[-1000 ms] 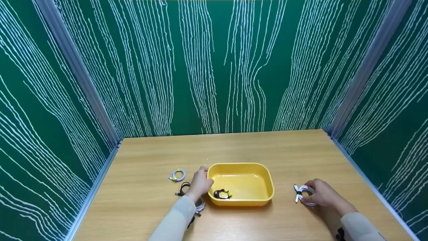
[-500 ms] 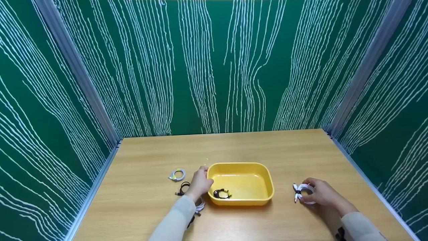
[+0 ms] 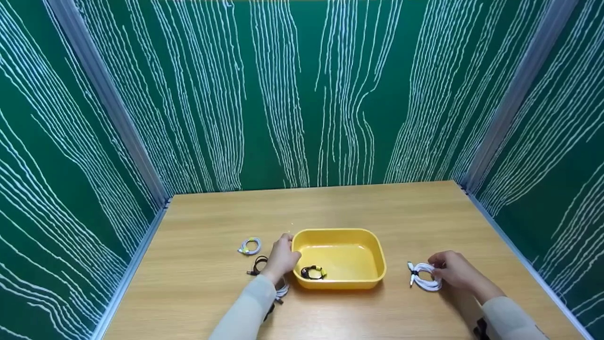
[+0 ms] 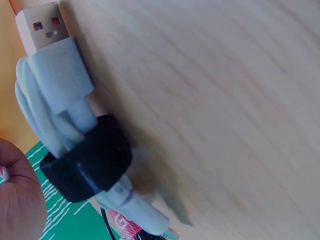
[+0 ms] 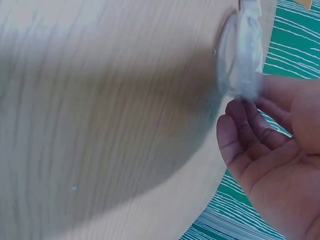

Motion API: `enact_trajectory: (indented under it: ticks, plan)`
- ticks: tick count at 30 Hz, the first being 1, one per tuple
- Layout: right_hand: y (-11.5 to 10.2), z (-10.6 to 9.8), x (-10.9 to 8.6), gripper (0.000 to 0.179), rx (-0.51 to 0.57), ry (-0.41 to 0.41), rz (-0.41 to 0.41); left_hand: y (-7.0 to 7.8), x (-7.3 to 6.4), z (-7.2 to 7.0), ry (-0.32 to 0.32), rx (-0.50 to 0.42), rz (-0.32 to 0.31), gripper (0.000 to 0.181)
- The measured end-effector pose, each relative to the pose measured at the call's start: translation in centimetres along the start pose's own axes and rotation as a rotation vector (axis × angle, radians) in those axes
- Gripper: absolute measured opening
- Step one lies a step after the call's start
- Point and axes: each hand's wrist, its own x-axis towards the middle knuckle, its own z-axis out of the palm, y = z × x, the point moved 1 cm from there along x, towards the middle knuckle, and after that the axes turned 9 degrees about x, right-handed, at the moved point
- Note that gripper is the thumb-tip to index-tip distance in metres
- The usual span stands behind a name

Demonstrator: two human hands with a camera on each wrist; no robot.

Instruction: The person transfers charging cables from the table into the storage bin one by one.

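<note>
My left hand [image 3: 282, 259] grips the left rim of a yellow plastic tub [image 3: 339, 285], thumb over the inside. In the tub's front left corner lies a coiled black cable [image 3: 306, 273] with yellow ties. To the right, my right hand [image 3: 460, 273] pinches the right edge of a coiled white charging cable [image 3: 427, 285], bound by a black strap. The right wrist view has this coil [image 5: 247, 55] on edge and blurred, at the fingertips. Close up in the left wrist view is another white USB cable [image 4: 62, 70] in a black strap.
Left of the tub lie a pale coil with yellow ties [image 3: 259, 245] and a black cable coil [image 3: 256, 267]. The other white cable [image 3: 282, 292] is partly hidden under my left forearm. Green walls [image 3: 311, 118] with white lines enclose the wooden table [image 3: 212, 217].
The white coil has shifted a little left, and the right fingers now hold only its right edge, where before they reached further over it. The left hand and tub stay in place.
</note>
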Motion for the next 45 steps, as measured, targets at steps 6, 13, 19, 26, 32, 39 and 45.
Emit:
enact_trajectory:
  ticks: [6, 13, 19, 26, 32, 39, 45]
  plan:
    - [0.2, 0.5, 0.2, 0.023, 0.034, -0.021, 0.028, 0.1, 0.0, -0.1, -0.006, -0.003, -0.031, 0.045]
    - [0.1, 1.1, 0.2, 0.013, 0.023, -0.002, 0.081, 0.2, -0.2, -0.1, -0.006, 0.001, -0.023, 0.044]
    - [0.0, 0.9, 0.1, 0.008, 0.004, 0.023, 0.066, 0.3, -0.1, 0.0, -0.006, -0.015, -0.004, 0.043]
    - [-0.3, 0.3, 0.0, 0.010, -0.003, 0.051, 0.030, 0.1, -0.1, 0.0, 0.006, -0.007, 0.005, 0.042]
    - [-0.4, 0.0, 0.0, 0.013, -0.039, 0.089, 0.027, 0.0, -0.1, 0.1, -0.013, -0.030, -0.009, 0.043]
    - [-0.5, -0.1, 0.0, 0.013, -0.016, 0.110, 0.000, 0.1, -0.2, 0.0, -0.014, -0.041, -0.024, 0.043]
    - [-0.7, -0.3, 0.0, 0.013, -0.027, 0.112, -0.014, 0.0, 0.0, 0.0, -0.012, -0.048, -0.017, 0.044]
